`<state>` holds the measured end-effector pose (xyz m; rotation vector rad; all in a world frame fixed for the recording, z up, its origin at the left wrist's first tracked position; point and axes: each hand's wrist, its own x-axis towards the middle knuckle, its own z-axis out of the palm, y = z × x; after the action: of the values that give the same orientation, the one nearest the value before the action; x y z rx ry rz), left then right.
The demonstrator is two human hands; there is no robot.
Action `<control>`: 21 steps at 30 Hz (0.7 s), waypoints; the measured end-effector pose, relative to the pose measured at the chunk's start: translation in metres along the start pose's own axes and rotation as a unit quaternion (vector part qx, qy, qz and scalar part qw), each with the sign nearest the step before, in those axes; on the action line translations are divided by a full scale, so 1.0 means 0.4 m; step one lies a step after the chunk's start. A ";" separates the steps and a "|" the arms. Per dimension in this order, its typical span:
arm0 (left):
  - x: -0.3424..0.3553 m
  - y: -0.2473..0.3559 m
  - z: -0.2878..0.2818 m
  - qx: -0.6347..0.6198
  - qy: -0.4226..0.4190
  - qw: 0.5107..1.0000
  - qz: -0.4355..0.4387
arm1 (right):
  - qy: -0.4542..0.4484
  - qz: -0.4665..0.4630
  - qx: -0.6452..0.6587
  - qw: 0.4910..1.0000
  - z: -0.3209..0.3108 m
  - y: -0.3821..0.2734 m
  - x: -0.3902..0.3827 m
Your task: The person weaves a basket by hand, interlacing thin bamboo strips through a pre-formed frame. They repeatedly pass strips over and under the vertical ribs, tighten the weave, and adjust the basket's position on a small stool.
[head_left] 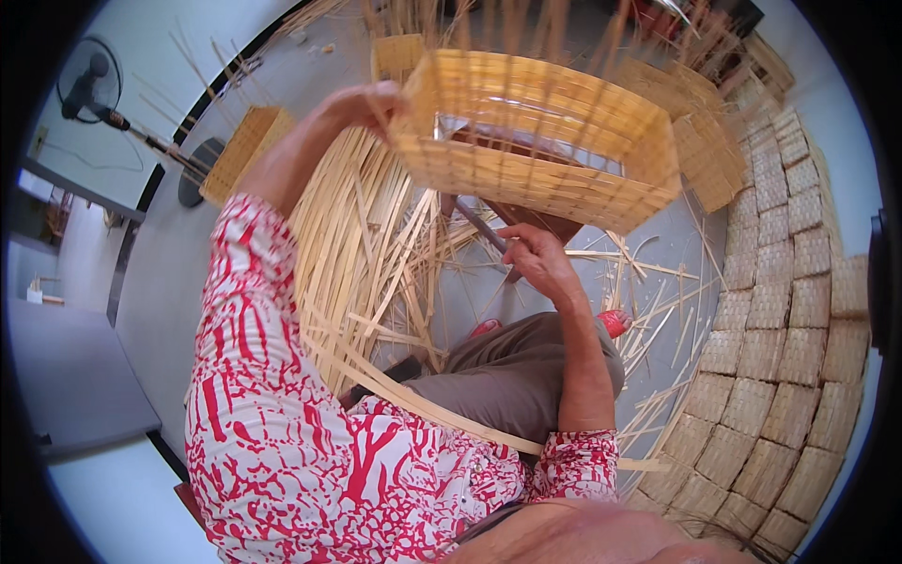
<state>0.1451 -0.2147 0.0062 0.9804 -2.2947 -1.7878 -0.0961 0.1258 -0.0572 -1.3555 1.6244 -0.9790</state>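
A rectangular woven yellow basket (601,202) with long upright stakes is raised over a brown wooden piece (560,226); the stakes are blurred. My left hand (371,108) grips the basket at its upper left end, its fingertips partly hidden. My right hand (536,258) is closed on a long, narrow, dark grey tool (477,220) below the basket. The tool slants up to the left toward the basket's underside; whether it touches cannot be made out. A long pale strip (423,409) lies across my lap.
Loose bamboo strips (352,226) cover much of the floor. Other yellow baskets (246,150) stand at left and behind (709,160). A standing fan (94,85) is at far left. Rows of small woven pieces (766,357) line the right side.
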 end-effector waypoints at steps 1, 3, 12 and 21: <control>-0.037 -0.070 -0.064 0.044 -0.044 0.997 0.039 | -0.004 -0.010 -0.011 1.000 0.012 -0.021 0.001; -0.089 -0.133 -0.010 -0.155 0.013 0.988 -0.004 | 0.020 -0.019 -0.036 0.999 0.001 -0.008 -0.008; -0.088 -0.204 0.013 -0.464 0.011 0.884 0.056 | 0.012 -0.067 -0.075 0.995 0.052 -0.039 0.006; 0.260 0.126 0.236 -0.316 0.221 0.920 0.064 | -0.034 -0.024 -0.042 0.998 0.045 -0.093 -0.002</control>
<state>0.0003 -0.1828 -0.0121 0.9475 -1.3455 -1.8228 -0.0655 0.1203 -0.0300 -1.4751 1.6028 -0.8920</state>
